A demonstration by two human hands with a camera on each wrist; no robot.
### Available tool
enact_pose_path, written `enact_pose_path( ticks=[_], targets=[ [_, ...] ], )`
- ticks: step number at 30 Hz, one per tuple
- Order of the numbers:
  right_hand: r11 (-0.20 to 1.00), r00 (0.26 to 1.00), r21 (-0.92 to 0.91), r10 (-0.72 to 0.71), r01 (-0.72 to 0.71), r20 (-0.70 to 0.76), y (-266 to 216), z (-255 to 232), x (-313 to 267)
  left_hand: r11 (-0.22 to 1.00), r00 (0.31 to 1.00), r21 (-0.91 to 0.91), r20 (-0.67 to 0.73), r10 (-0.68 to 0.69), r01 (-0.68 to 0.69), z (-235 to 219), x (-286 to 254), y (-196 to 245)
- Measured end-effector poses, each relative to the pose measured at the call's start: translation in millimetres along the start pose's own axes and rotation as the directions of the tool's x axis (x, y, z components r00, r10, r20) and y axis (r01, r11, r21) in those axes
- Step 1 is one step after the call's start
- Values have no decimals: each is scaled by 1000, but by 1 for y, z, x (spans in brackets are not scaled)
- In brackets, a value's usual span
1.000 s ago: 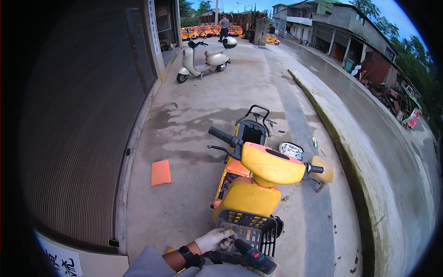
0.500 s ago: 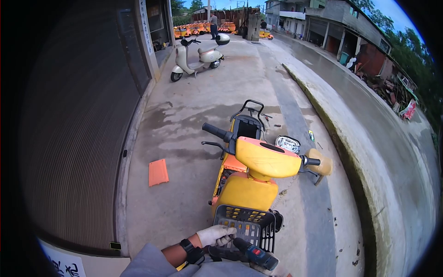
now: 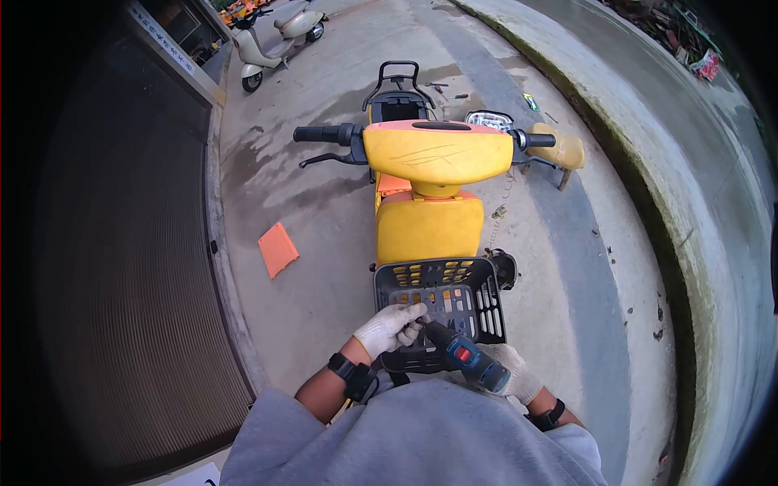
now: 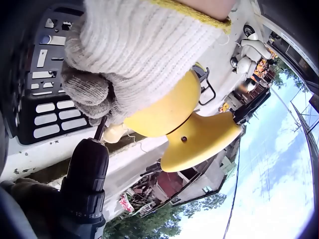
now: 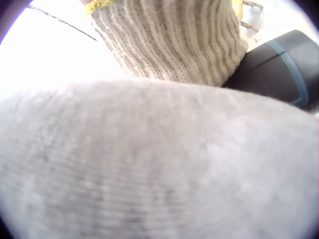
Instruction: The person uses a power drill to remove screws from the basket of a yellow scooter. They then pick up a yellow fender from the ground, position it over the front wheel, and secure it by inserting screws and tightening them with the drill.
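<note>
My right hand [image 3: 509, 371], in a white knit glove, grips a cordless drill [image 3: 468, 356] with a dark blue body and a black chuck. A thin dark bit [image 4: 101, 128] sticks out of the chuck. The gloved left hand [image 3: 391, 329] has its fingers curled and pinches at the bit's tip; whether a small screw is also between the fingers I cannot tell. Both hands are over the near side of a black plastic basket [image 3: 493, 301] on the front of a yellow scooter [image 3: 429, 231]. In the right wrist view, grey cloth hides most of the right hand.
Scooter handlebars [image 3: 438, 154] stand beyond the basket. An orange panel [image 3: 278, 249] lies on the concrete to the left, near a ribbed shutter [image 3: 146, 308]. A headlight unit [image 3: 489, 121] and a yellowish stool [image 3: 559, 147] are to the right. Farther back stands a cream scooter [image 3: 271, 49].
The head view has tilted down, so the scooter sits higher in it and the right hand shows fully. Left fingers stay at the bit's tip, the drill still in the right hand.
</note>
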State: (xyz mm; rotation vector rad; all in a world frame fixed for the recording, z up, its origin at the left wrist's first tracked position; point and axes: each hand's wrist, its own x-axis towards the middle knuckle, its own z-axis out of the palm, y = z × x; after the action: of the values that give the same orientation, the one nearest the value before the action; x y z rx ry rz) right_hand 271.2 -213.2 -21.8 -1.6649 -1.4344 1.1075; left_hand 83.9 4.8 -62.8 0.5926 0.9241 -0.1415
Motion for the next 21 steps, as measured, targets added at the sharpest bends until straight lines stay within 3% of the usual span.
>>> enact_pose_path(
  ticks=[3,6,11,13,18,21],
  targets=[
    [997,999,-67,32,-30,20,-6,-2,1,998,998,-39,2,-58,58,0,3,2],
    [991,995,-99,95,-90,44,-7,-2,0,998,999,59,-49,-24,27,6,3,4],
    [972,985,-180,162,-149,56,0,-1,1,997,993,56,-105,-46,52,14,7,4],
    [974,985,-169,162,-149,62,1,-5,2,977,998,-205,14,-55,57,14,8,-1],
    [969,990,-223,123,-106,65,21,4,4,945,999,-324,42,-21,33,10,17,-17],
    [961,981,-220,184,-165,65,22,2,9,940,999,-339,41,-23,36,5,33,-24]
  ],
)
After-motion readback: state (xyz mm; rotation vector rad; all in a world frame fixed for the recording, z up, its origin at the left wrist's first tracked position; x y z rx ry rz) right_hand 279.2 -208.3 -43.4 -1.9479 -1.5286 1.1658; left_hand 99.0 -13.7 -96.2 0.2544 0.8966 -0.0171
